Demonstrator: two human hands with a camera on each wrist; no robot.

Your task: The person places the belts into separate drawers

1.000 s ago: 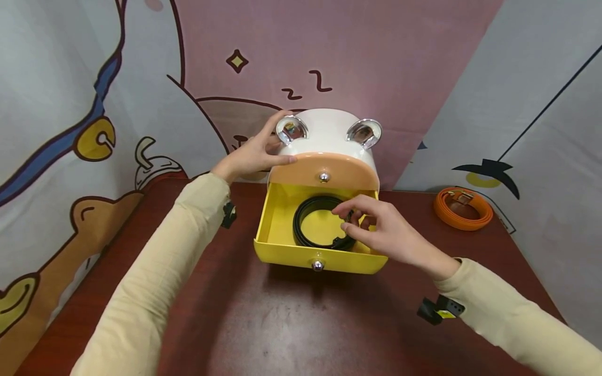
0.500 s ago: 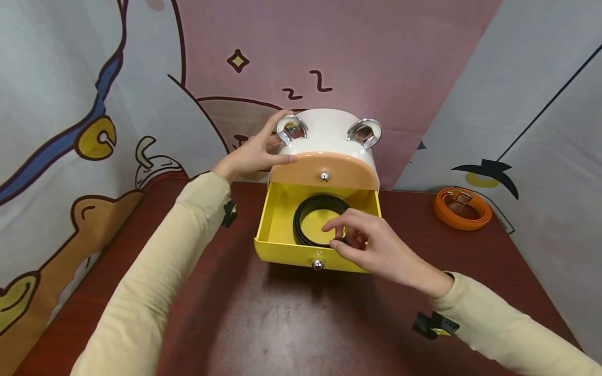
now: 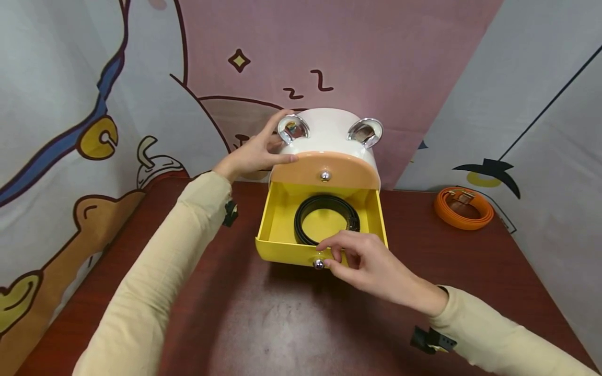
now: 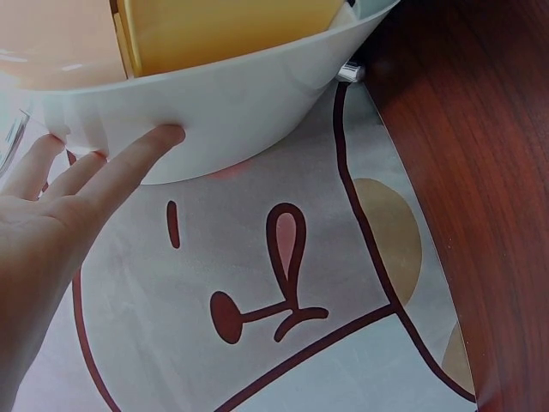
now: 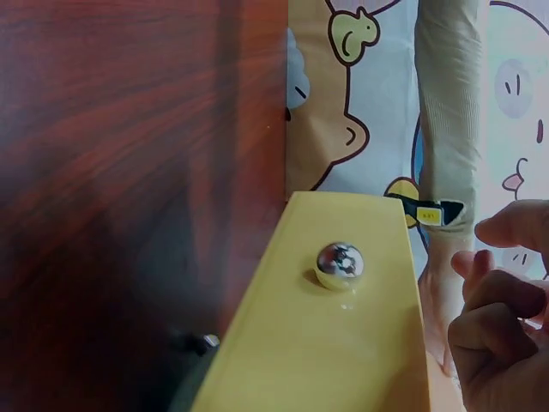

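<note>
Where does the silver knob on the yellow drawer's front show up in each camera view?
Head: silver knob at lower centre, beside the right hand fingertips.
Left wrist: not in view.
Right wrist: silver knob at centre, on the drawer front.
Shared landmark: the yellow drawer, also at the top of the left wrist view.

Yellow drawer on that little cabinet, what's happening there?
A person steadies the white cabinet with the left hand flat against its side. The right hand is at the front of the open yellow drawer, fingers by its silver knob. A coiled black belt lies inside; an orange belt sits apart on the table.
</note>
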